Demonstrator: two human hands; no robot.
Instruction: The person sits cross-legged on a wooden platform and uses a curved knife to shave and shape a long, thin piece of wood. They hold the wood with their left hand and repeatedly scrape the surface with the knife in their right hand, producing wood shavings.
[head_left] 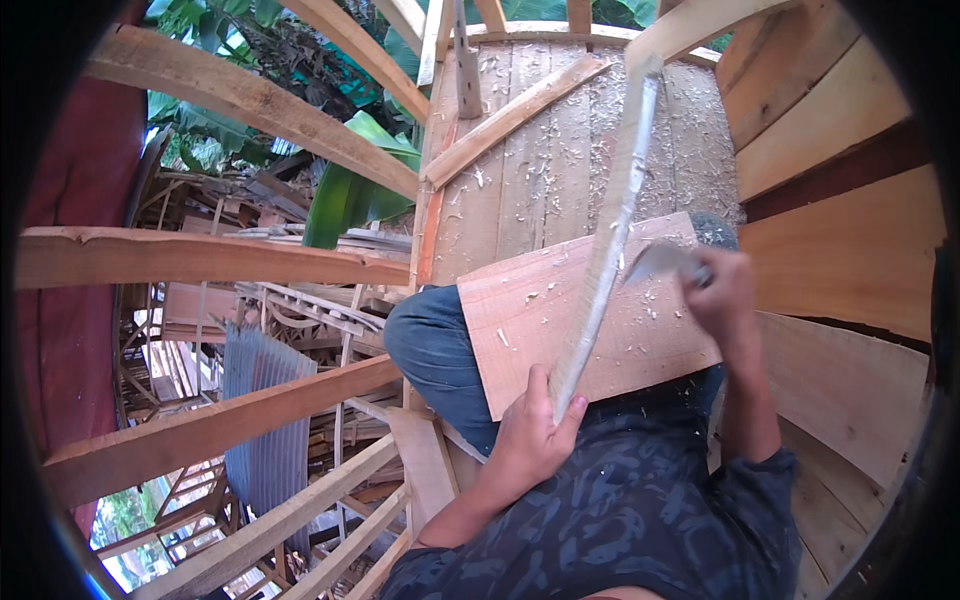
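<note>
My left hand (530, 435) grips the near end of a long pale wooden strip (615, 220) that runs away from me, up over a flat board. That board (545, 320) lies across my lap on my blue-trousered knee (430, 345). My right hand (722, 292) holds a small metal blade (655, 262) whose edge touches the strip's right side about halfway along. Pale shavings lie scattered on the board.
I sit on a raised plank deck (560, 150) strewn with shavings. Curved wooden planking (850, 230) rises at the right. Open timber beams (210, 255) run at the left, with corrugated sheet (265, 420), stacked lumber and green leaves (350, 190) below.
</note>
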